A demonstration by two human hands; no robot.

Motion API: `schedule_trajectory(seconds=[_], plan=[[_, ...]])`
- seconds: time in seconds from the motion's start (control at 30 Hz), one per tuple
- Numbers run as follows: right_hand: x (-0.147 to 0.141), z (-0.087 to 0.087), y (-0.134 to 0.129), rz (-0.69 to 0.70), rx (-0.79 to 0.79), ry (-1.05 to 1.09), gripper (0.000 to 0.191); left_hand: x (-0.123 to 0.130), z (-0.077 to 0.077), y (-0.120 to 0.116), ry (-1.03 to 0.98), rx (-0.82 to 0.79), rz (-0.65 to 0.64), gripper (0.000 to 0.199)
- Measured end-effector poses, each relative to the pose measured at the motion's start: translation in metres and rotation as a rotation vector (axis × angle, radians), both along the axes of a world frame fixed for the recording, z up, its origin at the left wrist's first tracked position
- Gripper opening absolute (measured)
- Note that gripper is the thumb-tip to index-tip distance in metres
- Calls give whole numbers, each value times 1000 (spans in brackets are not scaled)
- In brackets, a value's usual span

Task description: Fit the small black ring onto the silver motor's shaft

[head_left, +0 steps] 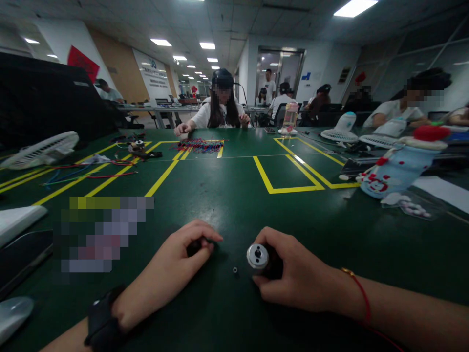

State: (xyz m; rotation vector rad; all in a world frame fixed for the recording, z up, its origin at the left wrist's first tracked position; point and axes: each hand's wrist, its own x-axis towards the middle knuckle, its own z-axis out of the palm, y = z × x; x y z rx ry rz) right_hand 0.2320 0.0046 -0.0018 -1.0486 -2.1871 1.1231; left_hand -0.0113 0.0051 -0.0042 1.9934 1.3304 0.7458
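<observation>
My right hand [298, 274] is wrapped round a metal cylinder [257, 257], whose silvery round end with small dark holes faces up. The cylinder's lower part is hidden in shadow and behind my fingers. Between my hands, a tiny metal ring-like part [235, 270] lies on the dark green table [220, 313]. To the left of that part, my left hand [186, 252] rests over the table with its fingers curved and the thumb apart from the index finger. Nothing shows in its grasp.
Coloured wires [200, 145] lie at the far side near a person's hand [184, 129]; more wires [91, 171] are at left. A blue bottle [399, 164], small fans and a paper sheet [445, 191] stand or lie at right. A mouse [13, 315] sits at the left edge.
</observation>
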Motion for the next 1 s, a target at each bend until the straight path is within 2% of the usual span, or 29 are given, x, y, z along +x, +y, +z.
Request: schedule_trajectory(seconds=[0.13,0.27,0.37,0.47,0.63,0.77,1.0], plan=[[-1,-1,0,2,1,5,30,5,3,-6,100,33,-148,12],[-1,-1,1,4,21,1,30,10,4,-10,196,53,-183,19],[-2,-2,0,13,19,-5,30,13,3,-9,213,69,-195,17],[-3,-3,0,15,19,-24,29,16,3,-8,140,53,-185,7],[-3,-6,2,10,77,-59,27,24,16,-12,-62,62,-90,13],[-3,-10,3,21,131,-64,26,32,23,-15,-100,137,-90,18],[-4,-10,4,18,171,-79,25,39,22,-15,-108,82,-83,17]])
